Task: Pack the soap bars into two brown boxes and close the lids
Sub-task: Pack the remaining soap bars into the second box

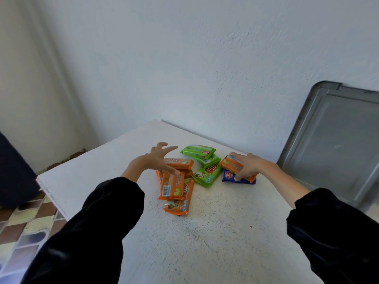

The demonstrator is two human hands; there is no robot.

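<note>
Several heaped soap bars (178,189); left hand (158,158) splayed wide, right hand (249,167) gripping a slick-wrapped orange bar (233,165) that may slip.

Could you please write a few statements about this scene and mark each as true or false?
1. The right hand grips an orange soap bar. True.
2. An open brown box is in view. False: none is.
3. That orange bar lies on a blue bar. True.
4. Green bars lie between the two hands. True.
5. The left hand holds a green bar. False: its fingers are spread over the orange pile, holding nothing.
</note>
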